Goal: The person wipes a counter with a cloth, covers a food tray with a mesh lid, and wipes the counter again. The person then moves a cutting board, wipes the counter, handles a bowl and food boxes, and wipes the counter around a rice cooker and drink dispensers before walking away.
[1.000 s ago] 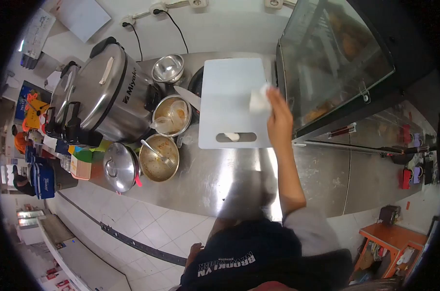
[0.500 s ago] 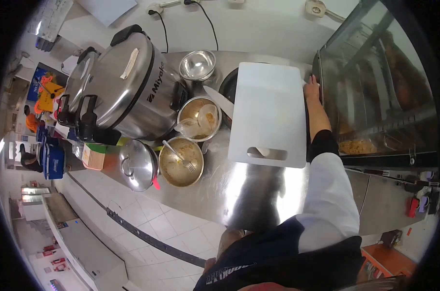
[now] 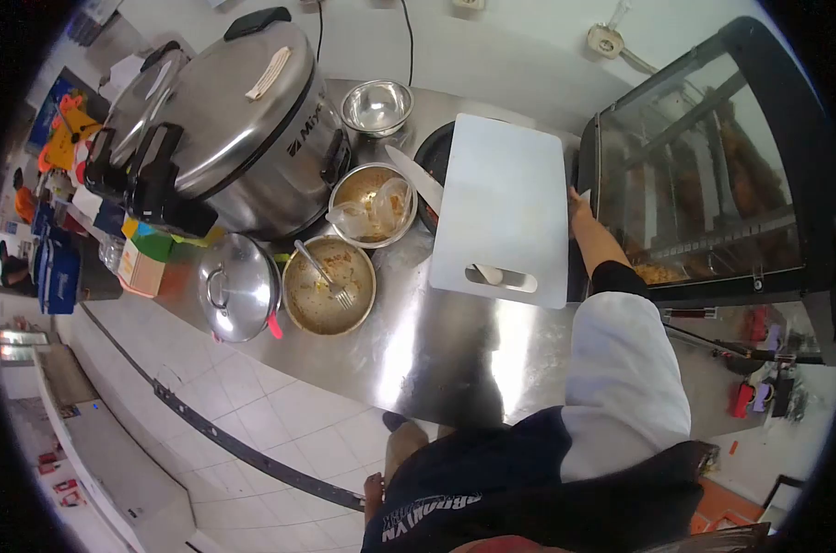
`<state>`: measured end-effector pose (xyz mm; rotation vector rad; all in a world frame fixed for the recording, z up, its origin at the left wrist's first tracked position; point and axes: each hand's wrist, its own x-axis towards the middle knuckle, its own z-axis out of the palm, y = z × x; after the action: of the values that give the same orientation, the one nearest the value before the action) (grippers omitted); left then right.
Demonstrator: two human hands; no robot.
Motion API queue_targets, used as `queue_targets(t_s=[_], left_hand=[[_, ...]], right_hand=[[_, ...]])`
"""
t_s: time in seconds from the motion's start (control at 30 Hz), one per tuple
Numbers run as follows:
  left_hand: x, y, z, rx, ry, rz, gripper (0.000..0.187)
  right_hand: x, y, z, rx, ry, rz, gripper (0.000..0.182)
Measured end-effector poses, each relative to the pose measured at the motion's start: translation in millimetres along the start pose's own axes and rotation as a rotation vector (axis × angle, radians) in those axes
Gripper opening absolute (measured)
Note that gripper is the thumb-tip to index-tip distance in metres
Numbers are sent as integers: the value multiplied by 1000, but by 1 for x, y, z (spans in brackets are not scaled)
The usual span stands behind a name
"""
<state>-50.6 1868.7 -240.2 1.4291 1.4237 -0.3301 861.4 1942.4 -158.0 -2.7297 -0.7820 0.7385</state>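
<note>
While the counter runs along the wall, the cabinet stands at its right side and the big cooker toward its left. Between them is the board, lying over the back half of the counter, long axis from back edge toward front edge, slot end toward the person. Right hand is just past the board's right long edge, in the gap before the cabinet, so the board lies directly left of it. Right hand is the nearer; left hand is low by the body, well apart, in front of the counter's front edge.

Board: white, flat, rectangular, rounded corners, slight faint marks, oblong slot with a pale thing showing in it. Black pan shows past the board's left edge; cannot tell if the board rests on it. Fork bowl and cup bowl sit left of the board, messy inside; steel bowl near the back edge. Knife lies beside the board, tip toward the cooker.

Right fingers bent, white bit at them; cannot tell if gripped. Left hand small, fingers unclear, cannot tell its state.
</note>
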Motion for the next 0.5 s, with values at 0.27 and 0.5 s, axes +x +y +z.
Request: queue_targets(t_s=[0.27,0.5], left_hand=[[4,-11,18,-374,124,-78,31],[7,-8,23,-585,195,-348,35]], right_hand=[[-69,-19,25,-13,-71,-116,43],[-130,-21,49,51,-29,-216,42]])
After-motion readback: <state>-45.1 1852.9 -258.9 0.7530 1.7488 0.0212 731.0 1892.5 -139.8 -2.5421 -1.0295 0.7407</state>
